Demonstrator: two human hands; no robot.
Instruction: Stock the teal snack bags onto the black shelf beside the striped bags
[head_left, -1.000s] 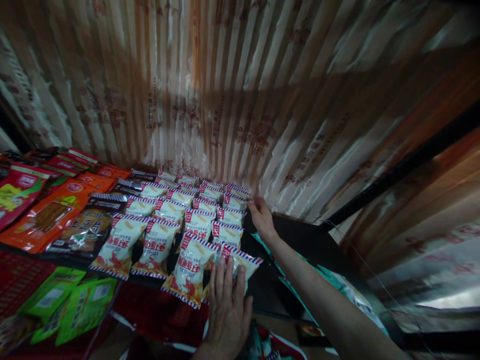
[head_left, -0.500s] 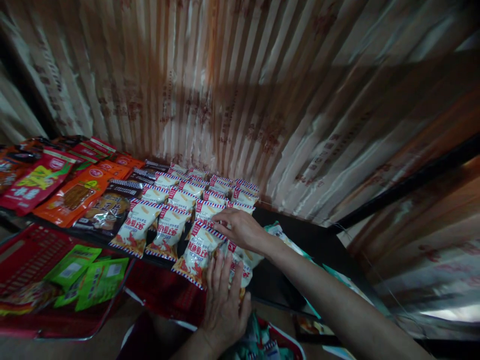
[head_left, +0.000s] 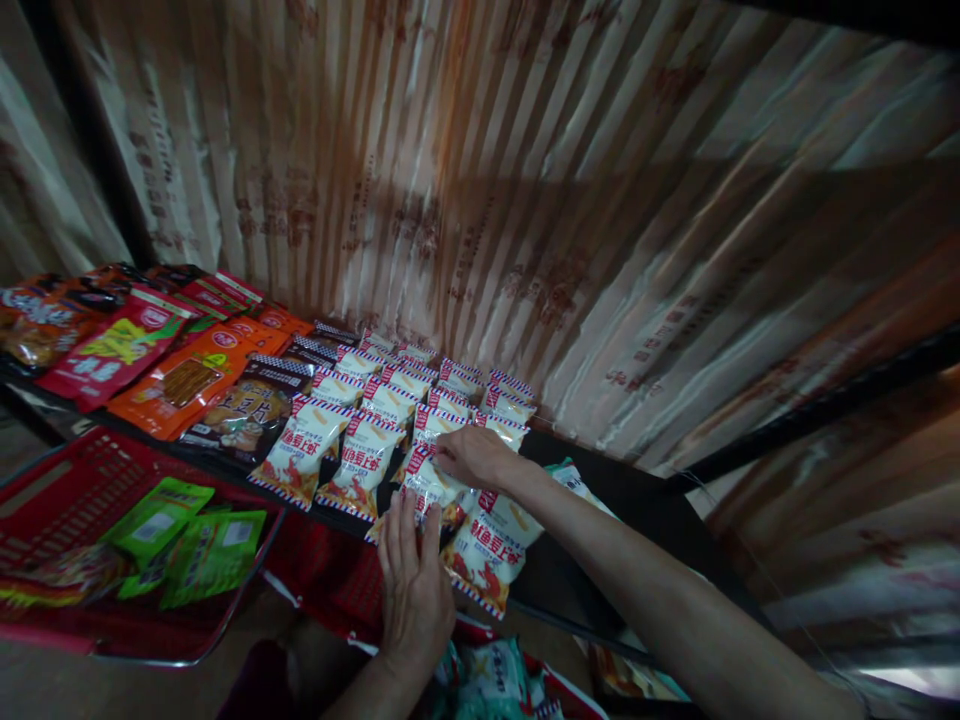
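Note:
White snack bags with red lettering and striped edges [head_left: 360, 460] stand in rows on a black shelf [head_left: 637, 480]. My right hand [head_left: 476, 457] reaches in from the right, its fingers curled onto the top of a white bag [head_left: 431, 485] in the third column. Against that bag's lower edge lies my left hand [head_left: 416, 575], fingers stretched out, palm down. Just right of it another white bag [head_left: 491, 550] leans at the shelf's front edge, touched by neither hand's fingertips as far as I can see.
Brown [head_left: 251, 410], orange [head_left: 184, 380] and red bags [head_left: 120, 345] fill the shelf's left. Below stands a red basket [head_left: 67, 480] with green packets [head_left: 214, 555]. Another basket holds teal bags [head_left: 495, 675]. Teal packs [head_left: 577, 480] lie at right; corrugated sheeting [head_left: 465, 200] stands behind.
My left hand has moved left, off the front right bag, which now shows more fully. The third-column bag sits farther back under my right hand. The view has shifted slightly.

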